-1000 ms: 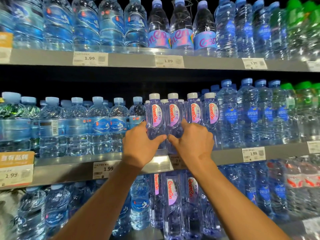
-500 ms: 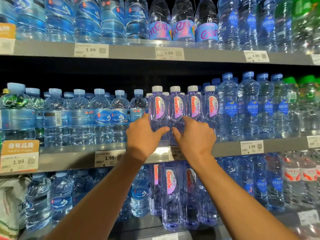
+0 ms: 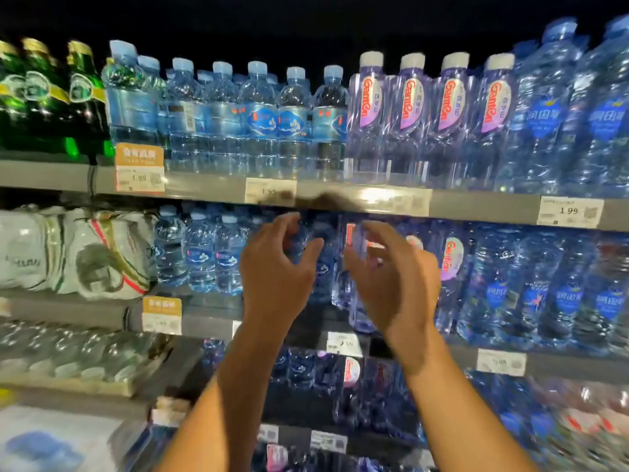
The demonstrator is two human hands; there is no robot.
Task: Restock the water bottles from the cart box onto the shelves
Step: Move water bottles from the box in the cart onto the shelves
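The purple bottles (image 3: 429, 120) at 1 o'clock are clear, glossy plastic with smooth matt white caps and shiny pink labels. The blue bottles (image 3: 258, 120) at 12 o'clock are ribbed clear plastic (light glints off the ridges). Green bottles (image 3: 41, 97) at 10 o'clock look like dark, glossy glass or plastic; which, I cannot tell. The shelf edge (image 3: 483, 207) is matt grey metal, carrying paper price tags (image 3: 570, 212). At 9 o'clock, wrapped packs (image 3: 75, 250) sit in crinkled, shiny film.
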